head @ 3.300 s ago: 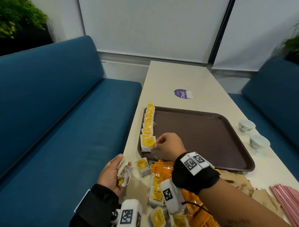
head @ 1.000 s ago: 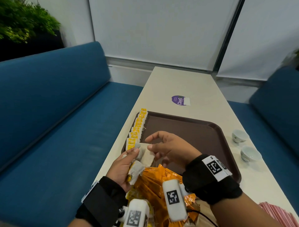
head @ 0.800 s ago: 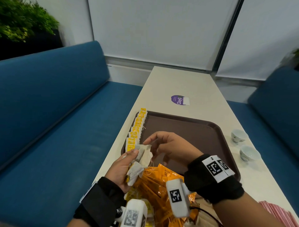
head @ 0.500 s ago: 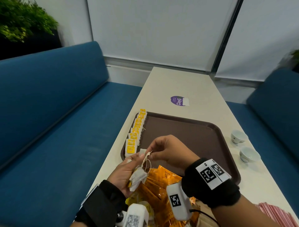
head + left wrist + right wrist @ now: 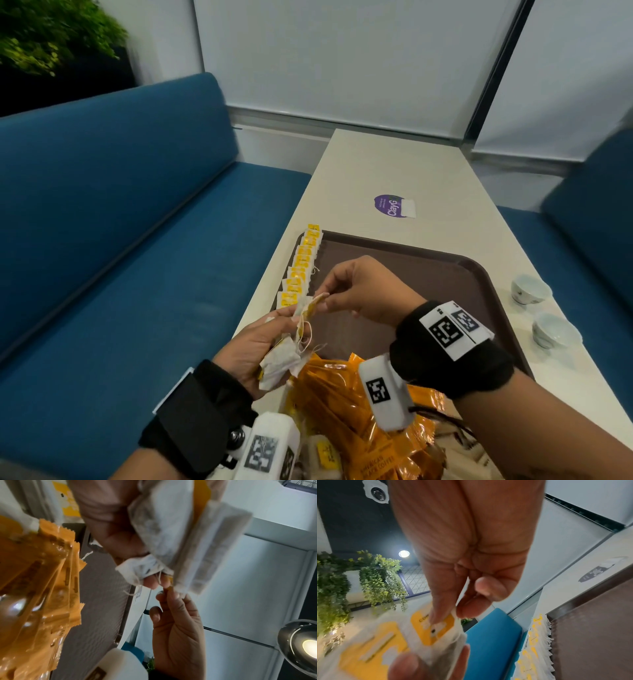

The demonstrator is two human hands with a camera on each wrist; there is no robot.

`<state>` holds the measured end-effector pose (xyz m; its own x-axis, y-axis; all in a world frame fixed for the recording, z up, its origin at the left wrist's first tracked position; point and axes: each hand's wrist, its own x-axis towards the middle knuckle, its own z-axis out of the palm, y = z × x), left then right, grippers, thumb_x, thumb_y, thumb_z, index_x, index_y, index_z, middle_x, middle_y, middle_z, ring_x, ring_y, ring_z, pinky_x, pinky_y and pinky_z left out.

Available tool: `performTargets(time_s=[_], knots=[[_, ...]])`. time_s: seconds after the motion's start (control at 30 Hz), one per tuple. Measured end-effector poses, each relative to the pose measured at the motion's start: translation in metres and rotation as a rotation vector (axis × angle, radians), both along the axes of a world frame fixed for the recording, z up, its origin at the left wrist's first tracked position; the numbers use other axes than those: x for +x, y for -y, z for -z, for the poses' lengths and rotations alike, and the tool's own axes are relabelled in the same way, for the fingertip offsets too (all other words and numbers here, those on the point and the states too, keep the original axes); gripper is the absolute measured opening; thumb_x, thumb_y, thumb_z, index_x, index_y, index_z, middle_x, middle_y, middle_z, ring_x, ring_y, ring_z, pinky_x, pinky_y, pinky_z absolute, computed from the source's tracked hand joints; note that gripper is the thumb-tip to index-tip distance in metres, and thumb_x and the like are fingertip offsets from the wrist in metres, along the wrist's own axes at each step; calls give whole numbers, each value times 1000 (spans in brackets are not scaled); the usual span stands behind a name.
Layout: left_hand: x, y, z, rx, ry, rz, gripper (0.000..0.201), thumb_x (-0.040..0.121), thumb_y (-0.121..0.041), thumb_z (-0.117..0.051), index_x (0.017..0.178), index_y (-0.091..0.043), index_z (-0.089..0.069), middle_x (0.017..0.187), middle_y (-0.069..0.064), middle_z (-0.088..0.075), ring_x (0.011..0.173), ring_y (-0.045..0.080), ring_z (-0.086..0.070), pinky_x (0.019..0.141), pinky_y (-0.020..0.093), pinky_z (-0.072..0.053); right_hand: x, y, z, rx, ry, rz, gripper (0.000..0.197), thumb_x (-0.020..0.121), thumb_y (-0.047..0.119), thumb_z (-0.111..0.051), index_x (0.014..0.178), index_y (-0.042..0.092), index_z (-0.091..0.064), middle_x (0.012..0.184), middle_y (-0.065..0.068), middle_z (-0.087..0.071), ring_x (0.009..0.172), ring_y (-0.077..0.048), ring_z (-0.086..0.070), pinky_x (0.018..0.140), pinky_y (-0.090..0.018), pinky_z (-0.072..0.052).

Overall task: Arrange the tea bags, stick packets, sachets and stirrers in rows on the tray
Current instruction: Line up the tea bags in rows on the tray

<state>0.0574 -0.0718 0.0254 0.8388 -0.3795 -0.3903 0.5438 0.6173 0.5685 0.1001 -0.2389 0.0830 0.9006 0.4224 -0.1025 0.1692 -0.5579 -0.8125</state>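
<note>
Above the table's near left corner my left hand (image 5: 274, 329) grips a bundle of white tea bags (image 5: 279, 363) with loose strings. My right hand (image 5: 323, 298) pinches the top of one yellow-tagged tea bag (image 5: 312, 306) at the bundle's upper end. The right wrist view shows thumb and finger closed on that tea bag (image 5: 435, 628). A row of several tea bags (image 5: 301, 270) lies along the left edge of the brown tray (image 5: 445, 274). Orange stick packets (image 5: 346, 411) are heaped on the table under my wrists.
Two small white cups (image 5: 529, 289) stand on the table right of the tray. A purple sticker (image 5: 390, 205) lies beyond the tray. A blue sofa (image 5: 120, 240) runs along the table's left side. Loose tea bags (image 5: 323, 455) lie near the front edge.
My right hand went from placing a bag on the tray row to the bundle in my left hand, and its fingers closed on one tea bag's top, lifting it slightly.
</note>
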Motion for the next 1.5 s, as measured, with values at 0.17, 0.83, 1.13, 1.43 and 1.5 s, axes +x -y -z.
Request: performTargets(time_s=[0.17,0.83,1.13,1.43,1.5], knots=[[10,-8,5,24,-35,-27,30,72,-4,-59,102,-3,-59,76,15,-63,55,20,-61,46,27,-55,31,4,0,128,-64,174,10,85,10,-67,78,13,-61,75,-2,-63,52,4,-54,44,-10,-36],[38,-18,22,90,-78,-37,48,67,-5,-64,114,1,-56,101,25,-67,82,32,-59,64,35,-58,227,13,90,-528,-10,509,29,94,6,-49,120,-1,-60,126,-17,-58,117,-31,-55,98,-33,-44],[34,-25,28,170,-79,-18,49,64,-6,-65,113,-1,-57,110,27,-65,88,34,-62,74,41,-54,243,9,102,-396,-91,552,33,86,3,-58,119,0,-60,121,-16,-62,94,-24,-59,87,-33,-51],[30,-18,26,150,-35,-58,45,65,-4,-64,109,-2,-58,102,24,-67,80,30,-60,62,33,-56,205,10,72,6,-39,664,36,83,-6,-59,116,7,-56,98,-16,-65,78,-25,-64,57,-32,-55],[30,-14,25,167,-19,-90,42,67,-5,-64,108,-3,-59,97,21,-69,75,26,-62,60,31,-57,176,3,52,82,-88,510,20,86,1,-61,105,7,-60,79,-11,-64,61,-16,-59,45,-22,-43]])
